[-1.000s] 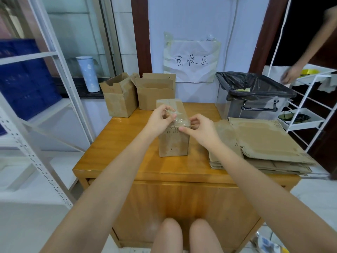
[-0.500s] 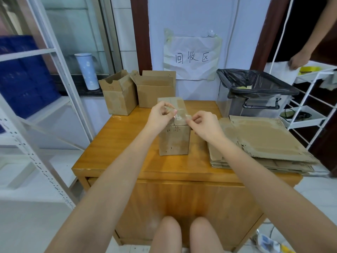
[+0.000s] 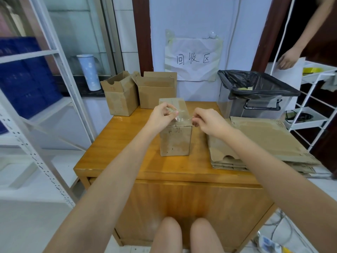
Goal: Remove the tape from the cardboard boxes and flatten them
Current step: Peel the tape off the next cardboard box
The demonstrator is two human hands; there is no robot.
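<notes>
Clear tape strip [image 3: 182,119]: now lifted off upright brown cardboard box [image 3: 176,139], pinched between left hand [image 3: 161,118] and right hand [image 3: 209,123] fingers; flattening next.

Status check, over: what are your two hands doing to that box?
Left hand and right hand pinch clear tape above the sealed box. Tape partly lifted. Nothing in the way.

Recycling corner: wall sign [image 3: 193,59], flattened cardboard stack [image 3: 264,143], lined bin [image 3: 255,95].
</notes>
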